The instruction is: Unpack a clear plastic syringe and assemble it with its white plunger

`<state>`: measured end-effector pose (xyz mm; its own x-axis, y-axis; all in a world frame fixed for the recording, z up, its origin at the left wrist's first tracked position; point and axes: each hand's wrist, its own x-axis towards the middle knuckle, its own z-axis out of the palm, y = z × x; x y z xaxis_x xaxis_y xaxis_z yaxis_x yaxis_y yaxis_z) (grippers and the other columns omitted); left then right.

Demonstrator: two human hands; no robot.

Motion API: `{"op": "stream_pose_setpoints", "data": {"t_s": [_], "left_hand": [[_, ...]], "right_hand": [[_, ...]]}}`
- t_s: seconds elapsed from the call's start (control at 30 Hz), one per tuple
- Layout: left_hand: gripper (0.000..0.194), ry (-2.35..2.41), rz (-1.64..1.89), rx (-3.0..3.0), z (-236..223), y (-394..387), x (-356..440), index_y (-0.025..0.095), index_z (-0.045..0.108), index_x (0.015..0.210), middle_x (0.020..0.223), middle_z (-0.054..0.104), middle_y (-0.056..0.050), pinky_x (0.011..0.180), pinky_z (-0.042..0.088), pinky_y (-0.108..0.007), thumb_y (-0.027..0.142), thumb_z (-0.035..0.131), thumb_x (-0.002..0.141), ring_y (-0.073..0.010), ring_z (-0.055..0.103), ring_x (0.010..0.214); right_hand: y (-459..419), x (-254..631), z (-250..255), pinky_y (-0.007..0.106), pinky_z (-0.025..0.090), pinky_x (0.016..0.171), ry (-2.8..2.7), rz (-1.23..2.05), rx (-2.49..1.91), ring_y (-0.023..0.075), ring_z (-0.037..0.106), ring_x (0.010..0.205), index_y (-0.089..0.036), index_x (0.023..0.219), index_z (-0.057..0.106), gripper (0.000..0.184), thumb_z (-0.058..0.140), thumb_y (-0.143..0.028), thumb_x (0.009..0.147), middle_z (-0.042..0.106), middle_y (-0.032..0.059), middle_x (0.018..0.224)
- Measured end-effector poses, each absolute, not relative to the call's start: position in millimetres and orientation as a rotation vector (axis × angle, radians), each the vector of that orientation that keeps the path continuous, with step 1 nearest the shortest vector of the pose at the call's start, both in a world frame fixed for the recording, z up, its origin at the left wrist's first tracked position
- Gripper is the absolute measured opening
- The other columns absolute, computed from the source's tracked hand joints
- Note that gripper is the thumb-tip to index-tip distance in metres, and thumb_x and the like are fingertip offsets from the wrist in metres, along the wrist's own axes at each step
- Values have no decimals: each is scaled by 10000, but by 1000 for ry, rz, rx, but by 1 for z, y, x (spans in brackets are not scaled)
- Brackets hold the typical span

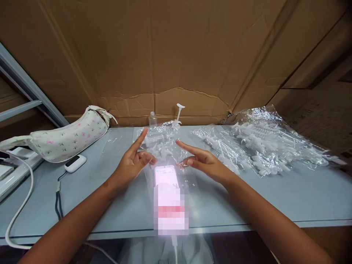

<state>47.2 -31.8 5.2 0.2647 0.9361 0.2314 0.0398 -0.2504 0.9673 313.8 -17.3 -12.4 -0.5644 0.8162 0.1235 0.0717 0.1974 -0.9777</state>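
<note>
Both forearms come in from the bottom corners of the frame and meet near centre, hands hovering just above the tabletop.

Left hand, centre-left: wrist bent slightly, index finger straight and pointing up-right toward the pile of bags, other fingers curled loosely inward, thumb tucked near them. Holds nothing.

Right hand, centre-right: palm down, index finger extended left toward the left hand's tip, the rest of the fingers half folded. Also empty. The two index tips are near each other but apart.

Phone lies flat betw. the hands, just below them, screen lit; lower part is blurred out. White cable runs from its bottom edge off the frame bottom. It seems to sit on a clear plastic sheet, can't tell for sure.

Behind the hands, centre: small heap of clear bags w/ white plastic parts, a small clear bottle and an upright white pump piece near the cardboard wall.

Right of frame: bigger spread of bagged white parts, well apart from the right hand.

Left of frame: floral pouch w/ a small white device just in front; dark cord and white cable trail toward the lower left.
</note>
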Motion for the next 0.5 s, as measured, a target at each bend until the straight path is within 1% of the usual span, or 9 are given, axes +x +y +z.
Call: {"op": "stream_pose_setpoints", "data": {"t_s": [0.07,0.13,0.2,0.27,0.3,0.33,0.37,0.43,0.5], "left_hand": [[696,904,1013,1601,4,-32,47,355,333,1486,1359,566,-113,766,521,-318,348,647,866,-109,618,718],[621,895,881,1648,4,-33,48,332,411,1452,1234,641,-107,718,516,-309,296,633,873,-90,583,651],[614,914,815,1663,5,-34,50,302,373,1475,919,710,-46,663,501,-287,252,581,899,-87,542,585],[652,945,817,1648,6,-36,52,265,275,1516,645,635,31,632,481,-265,228,536,920,-93,513,549],[671,953,824,1641,6,-37,53,252,240,1527,597,605,46,627,476,-257,225,529,923,-94,505,543],[683,954,829,1637,7,-37,54,250,223,1532,613,618,41,624,475,-253,229,531,923,-92,504,544],[690,949,837,1635,6,-38,54,259,218,1533,697,664,14,622,479,-253,240,537,922,-89,511,552],[709,934,870,1628,5,-36,53,313,206,1531,1064,703,-80,626,495,-263,270,558,916,-79,540,585],[722,908,923,1617,2,-32,48,370,207,1520,1408,522,-136,640,513,-278,312,583,906,-74,571,622]], "right_hand": [[-17,315,-12,438,508,956,-1787,1337,-882,184,687,937,-353,1471,376,591,574,-373,914,747,12,1040],[-16,316,-13,426,532,914,-1785,1253,-908,178,686,894,-376,1457,399,572,574,-348,912,687,20,1215],[-15,317,-14,412,557,849,-1784,1179,-934,174,682,855,-397,1439,424,550,563,-319,913,579,16,1378],[-15,316,-15,403,574,781,-1778,1132,-966,175,681,818,-414,1424,441,535,547,-290,915,518,2,1438],[-15,316,-15,399,577,756,-1771,1121,-980,172,682,796,-422,1418,447,533,540,-276,915,505,-6,1449],[-15,315,-15,398,578,743,-1764,1120,-989,165,682,768,-428,1415,448,535,533,-261,914,492,-13,1459],[-15,315,-15,400,577,743,-1760,1124,-995,152,682,732,-431,1415,446,540,527,-248,913,473,-19,1474],[-15,315,-14,409,575,764,-1749,1128,-993,125,677,668,-433,1419,438,552,516,-234,910,408,-25,1519],[-14,315,-13,404,574,783,-1722,1093,-982,125,686,689,-427,1422,437,557,515,-235,905,351,-27,1551]]}}
